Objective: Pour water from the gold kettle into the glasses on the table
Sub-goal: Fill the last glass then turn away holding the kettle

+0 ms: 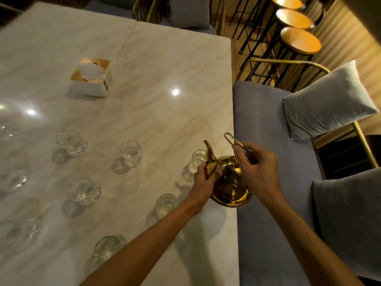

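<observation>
I count one gold kettle at lower right of centre and six clear glasses on the counter, more blurred at the left edge. One tissue box upper left, three round stools upper right, two hands.

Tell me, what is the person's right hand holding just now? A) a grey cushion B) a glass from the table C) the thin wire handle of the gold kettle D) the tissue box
C: the right hand pinches the wire handle of the gold kettle, while the left hand grips the kettle's body near the spout.
</observation>
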A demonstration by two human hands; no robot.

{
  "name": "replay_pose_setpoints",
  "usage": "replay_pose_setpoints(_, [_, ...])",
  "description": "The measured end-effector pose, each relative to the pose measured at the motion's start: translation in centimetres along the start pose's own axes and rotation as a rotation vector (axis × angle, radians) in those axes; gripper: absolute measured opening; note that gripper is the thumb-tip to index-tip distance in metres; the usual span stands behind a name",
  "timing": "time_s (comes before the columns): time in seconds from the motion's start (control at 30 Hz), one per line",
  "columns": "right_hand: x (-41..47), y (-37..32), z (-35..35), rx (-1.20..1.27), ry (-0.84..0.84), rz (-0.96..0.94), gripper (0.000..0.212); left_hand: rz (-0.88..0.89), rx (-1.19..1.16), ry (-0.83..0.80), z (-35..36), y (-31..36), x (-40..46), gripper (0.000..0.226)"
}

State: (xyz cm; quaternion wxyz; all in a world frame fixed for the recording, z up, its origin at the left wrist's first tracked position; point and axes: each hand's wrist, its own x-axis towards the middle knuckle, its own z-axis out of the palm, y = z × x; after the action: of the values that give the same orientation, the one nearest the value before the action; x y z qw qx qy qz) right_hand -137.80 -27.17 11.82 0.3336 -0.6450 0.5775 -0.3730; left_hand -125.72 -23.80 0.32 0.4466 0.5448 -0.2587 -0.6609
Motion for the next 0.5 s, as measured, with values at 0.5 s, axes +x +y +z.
replay_pose_setpoints(0.5, [-1.4,-8.0,0.0,0.203,0.153,-0.076,0.029,0.333,0.181,0.096,-3.8,5.9,-5.7,0.094])
